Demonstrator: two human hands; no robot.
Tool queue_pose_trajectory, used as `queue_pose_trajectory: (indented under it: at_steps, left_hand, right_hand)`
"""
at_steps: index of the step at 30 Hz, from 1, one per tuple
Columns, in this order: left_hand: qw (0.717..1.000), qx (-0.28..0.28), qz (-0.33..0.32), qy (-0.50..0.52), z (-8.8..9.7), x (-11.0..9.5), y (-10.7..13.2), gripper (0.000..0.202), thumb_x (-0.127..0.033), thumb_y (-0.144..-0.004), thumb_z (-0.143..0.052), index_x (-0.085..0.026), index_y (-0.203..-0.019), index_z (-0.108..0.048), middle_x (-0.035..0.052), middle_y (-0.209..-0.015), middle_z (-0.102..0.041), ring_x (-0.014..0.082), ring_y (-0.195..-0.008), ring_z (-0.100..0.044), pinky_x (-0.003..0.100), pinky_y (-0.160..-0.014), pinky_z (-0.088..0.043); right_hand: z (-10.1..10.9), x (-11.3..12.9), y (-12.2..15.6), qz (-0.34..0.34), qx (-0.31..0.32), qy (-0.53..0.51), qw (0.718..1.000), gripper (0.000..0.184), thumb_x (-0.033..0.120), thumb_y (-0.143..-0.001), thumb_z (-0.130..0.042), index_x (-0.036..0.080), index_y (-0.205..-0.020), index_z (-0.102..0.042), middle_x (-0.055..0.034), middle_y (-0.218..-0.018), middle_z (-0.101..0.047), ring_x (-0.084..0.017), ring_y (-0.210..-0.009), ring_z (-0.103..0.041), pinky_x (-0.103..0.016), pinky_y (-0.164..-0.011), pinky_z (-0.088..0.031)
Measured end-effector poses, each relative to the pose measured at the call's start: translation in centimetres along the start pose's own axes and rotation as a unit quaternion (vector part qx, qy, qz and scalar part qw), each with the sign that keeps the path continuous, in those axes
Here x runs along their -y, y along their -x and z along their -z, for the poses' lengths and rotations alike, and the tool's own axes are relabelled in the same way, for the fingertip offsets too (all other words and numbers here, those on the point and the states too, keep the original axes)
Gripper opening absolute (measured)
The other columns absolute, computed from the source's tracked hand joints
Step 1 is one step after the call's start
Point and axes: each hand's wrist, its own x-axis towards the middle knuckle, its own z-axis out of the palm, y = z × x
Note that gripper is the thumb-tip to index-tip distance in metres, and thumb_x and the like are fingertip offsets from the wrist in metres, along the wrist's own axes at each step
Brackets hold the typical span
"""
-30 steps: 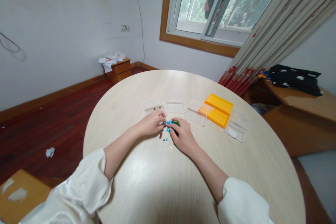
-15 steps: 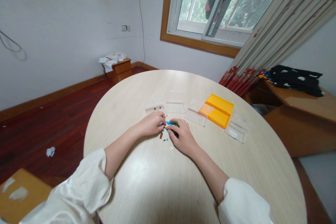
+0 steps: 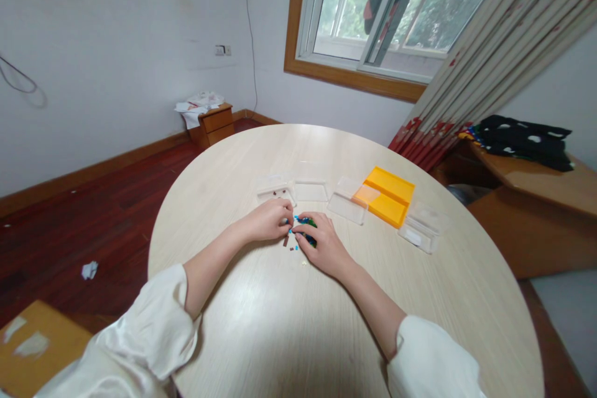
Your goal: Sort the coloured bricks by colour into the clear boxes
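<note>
Both hands meet at the middle of a round pale wooden table (image 3: 280,317). My left hand (image 3: 268,221) is curled, its fingertips pinched over a small heap of tiny blue and green building pieces (image 3: 302,224). My right hand (image 3: 323,244) is curled around the same green and blue cluster from the right, thumb and fingers closed on it. A few loose small pieces (image 3: 293,247), brown and pale, lie on the table just in front of the hands. What exactly each fingertip holds is hidden.
Several clear plastic boxes (image 3: 311,190) and lids stand behind the hands, with an open yellow box (image 3: 386,197) and another clear box (image 3: 420,229) to the right. A small bedside cabinet (image 3: 212,121) stands by the wall, a side table with dark clothes (image 3: 525,140) at right.
The hands have barely moved; my right hand has drawn slightly towards me and the left, fingers still working on the small cluster.
</note>
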Motion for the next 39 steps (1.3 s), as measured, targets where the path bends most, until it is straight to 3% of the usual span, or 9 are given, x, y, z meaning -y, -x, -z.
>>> queue_pose_trajectory:
  at_steps: [9, 15, 21, 29, 39]
  left_hand:
    - [1.000, 0.018, 0.003, -0.024, 0.1, -0.2, 0.0, 0.011, -0.016, -0.074, -0.058, -0.014, -0.074, -0.069, 0.0068, -0.083, -0.062, 0.0169, -0.080, -0.058, 0.027, -0.076, -0.043]
    - [1.000, -0.008, 0.002, -0.012, 0.2, -0.5, -0.1, 0.015, -0.015, -0.076, -0.053, -0.013, -0.072, -0.067, 0.0066, -0.078, -0.062, 0.0156, -0.075, -0.056, 0.025, -0.070, -0.041]
    - [0.996, -0.037, 0.067, 0.050, 0.5, -0.9, -0.2, 0.014, -0.013, -0.074, -0.052, -0.014, -0.070, -0.065, 0.0011, -0.063, -0.060, 0.0118, -0.063, -0.053, 0.021, -0.061, -0.037]
    - [0.993, -0.046, 0.043, 0.104, 0.2, -1.1, 0.0, 0.013, -0.010, -0.074, -0.053, -0.014, -0.077, -0.064, -0.0019, -0.064, -0.060, 0.0088, -0.060, -0.051, 0.019, -0.061, -0.038]
    - [0.992, -0.054, 0.031, 0.107, -0.2, -1.5, -0.1, 0.012, -0.010, -0.075, -0.053, -0.014, -0.080, -0.063, -0.0013, -0.068, -0.060, 0.0102, -0.065, -0.052, 0.021, -0.067, -0.041]
  right_hand:
    - [0.1, -0.1, 0.0, 0.007, 0.005, -0.011, 1.000, 0.010, 0.017, -0.080, -0.059, 0.021, -0.083, -0.066, -0.0086, -0.104, -0.059, -0.022, -0.101, -0.052, -0.041, -0.085, -0.043]
    - [-0.1, -0.2, 0.0, -0.005, 0.009, -0.025, 1.000, 0.009, 0.015, -0.079, -0.059, 0.022, -0.079, -0.065, -0.0074, -0.102, -0.060, -0.022, -0.100, -0.052, -0.041, -0.085, -0.043]
    - [0.0, -0.3, -0.1, -0.015, 0.020, -0.038, 0.999, 0.009, 0.014, -0.083, -0.055, 0.020, -0.081, -0.062, -0.0080, -0.103, -0.061, -0.021, -0.100, -0.052, -0.041, -0.086, -0.043]
    - [0.1, -0.5, -0.2, -0.078, -0.062, -0.062, 0.993, 0.010, 0.020, -0.087, -0.050, 0.020, -0.084, -0.061, -0.0060, -0.084, -0.066, -0.020, -0.085, -0.057, -0.036, -0.077, -0.047]
    - [0.0, -0.7, -0.2, -0.096, -0.078, -0.069, 0.990, 0.014, 0.025, -0.086, -0.051, 0.021, -0.080, -0.062, -0.0057, -0.079, -0.066, -0.020, -0.079, -0.060, -0.035, -0.072, -0.048]
